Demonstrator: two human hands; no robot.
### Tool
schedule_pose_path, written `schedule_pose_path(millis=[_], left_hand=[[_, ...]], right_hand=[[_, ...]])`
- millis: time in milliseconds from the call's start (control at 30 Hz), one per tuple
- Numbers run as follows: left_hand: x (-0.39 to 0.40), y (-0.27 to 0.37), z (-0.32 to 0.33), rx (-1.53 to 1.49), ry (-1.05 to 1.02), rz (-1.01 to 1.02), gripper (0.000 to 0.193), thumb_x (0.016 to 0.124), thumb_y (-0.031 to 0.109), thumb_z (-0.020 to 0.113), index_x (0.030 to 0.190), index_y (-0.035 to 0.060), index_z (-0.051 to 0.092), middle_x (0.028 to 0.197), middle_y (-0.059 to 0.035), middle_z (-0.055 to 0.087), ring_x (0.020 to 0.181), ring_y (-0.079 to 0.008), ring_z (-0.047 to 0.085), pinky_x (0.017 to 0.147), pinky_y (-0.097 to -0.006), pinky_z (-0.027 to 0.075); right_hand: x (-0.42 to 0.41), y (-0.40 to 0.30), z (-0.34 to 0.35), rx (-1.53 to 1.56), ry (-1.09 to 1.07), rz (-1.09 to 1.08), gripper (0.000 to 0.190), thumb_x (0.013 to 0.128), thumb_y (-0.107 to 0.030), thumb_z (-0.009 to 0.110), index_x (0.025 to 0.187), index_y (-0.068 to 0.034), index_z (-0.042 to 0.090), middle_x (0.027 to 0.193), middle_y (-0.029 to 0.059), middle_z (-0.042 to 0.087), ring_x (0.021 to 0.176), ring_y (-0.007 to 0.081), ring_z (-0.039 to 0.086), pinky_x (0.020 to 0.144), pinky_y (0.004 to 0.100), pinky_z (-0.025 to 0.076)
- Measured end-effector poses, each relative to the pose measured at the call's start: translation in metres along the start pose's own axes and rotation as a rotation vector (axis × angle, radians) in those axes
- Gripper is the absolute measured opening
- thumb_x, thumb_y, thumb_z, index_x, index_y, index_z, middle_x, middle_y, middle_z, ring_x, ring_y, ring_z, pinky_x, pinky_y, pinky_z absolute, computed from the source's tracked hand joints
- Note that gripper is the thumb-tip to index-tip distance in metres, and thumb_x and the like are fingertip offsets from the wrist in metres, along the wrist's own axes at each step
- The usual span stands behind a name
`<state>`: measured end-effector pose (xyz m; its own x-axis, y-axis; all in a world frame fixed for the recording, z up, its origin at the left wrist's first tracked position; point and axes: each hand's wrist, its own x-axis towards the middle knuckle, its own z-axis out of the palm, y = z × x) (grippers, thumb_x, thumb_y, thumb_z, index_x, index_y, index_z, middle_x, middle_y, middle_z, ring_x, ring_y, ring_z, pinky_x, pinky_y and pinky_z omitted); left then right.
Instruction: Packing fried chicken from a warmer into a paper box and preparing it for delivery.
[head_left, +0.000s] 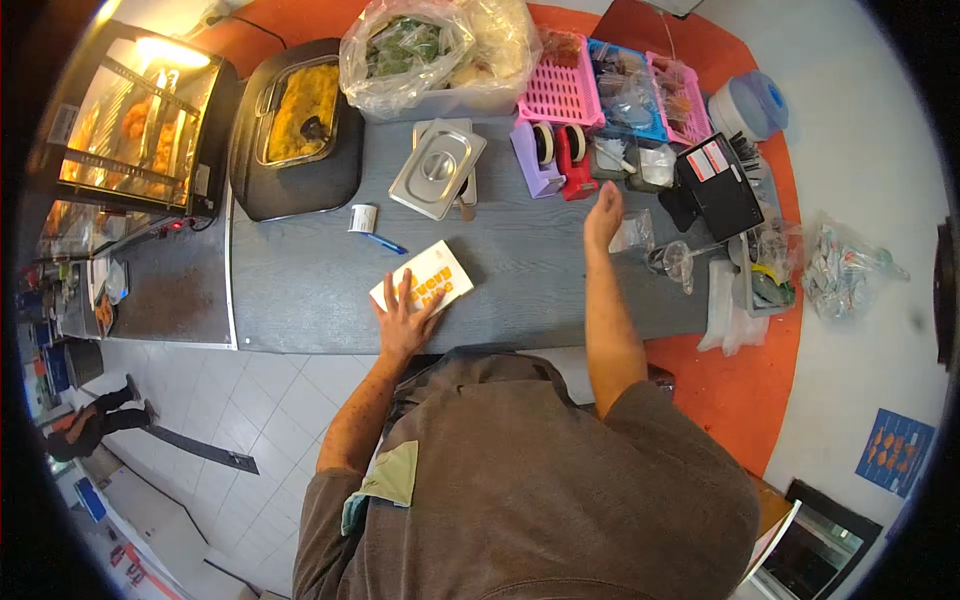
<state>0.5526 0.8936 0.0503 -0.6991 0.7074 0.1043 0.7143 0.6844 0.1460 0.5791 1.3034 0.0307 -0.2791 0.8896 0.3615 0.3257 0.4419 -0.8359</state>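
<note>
My left hand (406, 319) lies on top of a small white box (450, 271) with orange lettering, its fingers spread across the near left part. The box sits at an angle on the dark wood-grain counter (525, 292). Farther forward, my right hand (606, 216) is held with its fingers bunched, just short of a red tape dispenser (576, 169) and a clear container of small items (611, 156). Whether anything is inside its fingers is hidden. A lilac tape dispenser (538, 165) stands beside the red one. A blue pen (385, 242) and a paper label roll (362, 218) lie beyond the box.
Steel pan lids (439, 169) lie mid-counter. Behind are a pan of yellow food (307, 109), bagged leaves (405, 49) and pink baskets (559, 86). A black device (718, 187) stands right, a lit food warmer (135, 124) left. A person (94, 424) is across the floor.
</note>
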Motion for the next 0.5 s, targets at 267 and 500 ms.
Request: schedule_pose_path(millis=[267,500], left_hand=[[-0.01,0.024,0.001,-0.09,0.005,0.078,0.046,0.077,0.043,0.065,0.121,0.0443,0.053,0.146,-0.0152,0.024,0.133,-0.0453,0.019,0.089,-0.0737,0.026],[-0.001,0.043,0.013,-0.072,0.051,-0.124,0.046,0.077,0.043,0.065,0.122,0.0434,0.053,0.147,-0.0141,0.023,0.133,-0.0447,0.018,0.088,-0.0726,0.026]], right_hand=[[0.068,0.0,0.01,0.271,-0.752,0.928,0.036,0.078,-0.029,0.071,0.106,-0.008,0.064,0.1,0.0028,0.06,0.098,0.0201,0.055,0.072,0.0297,0.045],[0.018,0.066,0.0,0.438,-0.598,0.689,0.032,0.076,-0.013,0.07,0.107,-0.006,0.063,0.089,0.0059,0.065,0.079,0.0244,0.061,0.069,0.033,0.049]])
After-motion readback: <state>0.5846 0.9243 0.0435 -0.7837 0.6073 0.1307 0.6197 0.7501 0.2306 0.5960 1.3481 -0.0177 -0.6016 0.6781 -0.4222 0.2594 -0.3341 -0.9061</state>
